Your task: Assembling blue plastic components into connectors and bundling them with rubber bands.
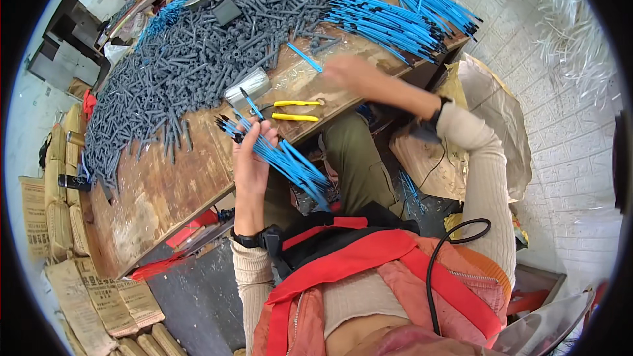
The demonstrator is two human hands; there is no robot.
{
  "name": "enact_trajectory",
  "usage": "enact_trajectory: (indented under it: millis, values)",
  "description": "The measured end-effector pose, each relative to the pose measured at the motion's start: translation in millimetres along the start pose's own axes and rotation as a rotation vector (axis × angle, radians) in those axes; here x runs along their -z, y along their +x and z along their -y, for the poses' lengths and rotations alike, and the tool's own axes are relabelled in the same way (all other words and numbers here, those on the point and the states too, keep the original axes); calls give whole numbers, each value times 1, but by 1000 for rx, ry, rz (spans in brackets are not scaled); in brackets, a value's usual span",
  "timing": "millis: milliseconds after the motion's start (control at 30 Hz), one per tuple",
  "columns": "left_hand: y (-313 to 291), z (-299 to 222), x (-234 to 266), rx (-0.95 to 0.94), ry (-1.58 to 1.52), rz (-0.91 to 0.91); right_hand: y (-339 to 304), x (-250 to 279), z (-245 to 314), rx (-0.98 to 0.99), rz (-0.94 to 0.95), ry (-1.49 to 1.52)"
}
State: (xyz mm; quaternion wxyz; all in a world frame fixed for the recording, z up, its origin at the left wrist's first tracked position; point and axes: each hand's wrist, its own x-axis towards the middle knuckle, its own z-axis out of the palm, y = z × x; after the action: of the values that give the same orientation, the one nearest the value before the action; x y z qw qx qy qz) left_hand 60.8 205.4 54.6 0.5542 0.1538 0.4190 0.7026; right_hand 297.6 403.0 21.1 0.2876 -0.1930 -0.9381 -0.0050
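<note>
We log the left hand [250,153] closed around a bundle of blue rods [290,167]. Up and right of it, a single blue rod [304,58] slants long-axis down toward the nearer right hand [349,75]; blurred, grip we cannot tell.

Large dark printed characters stand on the brown paper wrapping [104,295] at lower left. Smaller dark print marks the brown paper sheet [33,206] above it; pale marks on the black cylinder [74,182] are too small to read.
</note>
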Motion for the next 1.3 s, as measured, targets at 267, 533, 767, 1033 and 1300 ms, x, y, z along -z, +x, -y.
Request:
enact_trajectory:
  millis: [267,533,767,1033,1300]
  values:
    - [36,22,42,142,-63,369,7,-15,-146,-303,-37,-627]
    - [18,19,20,91,21,213,8,52,-122,-482,-297,-401]
    - [4,13,23,-56,33,193,4,101,20,-503,-342,-89]
    - [-26,21,30,-76,67,166,-22,67,109,-710,-290,840]
    - [-25,30,10,-190,268,213,-28,25,192,-708,168,1122]
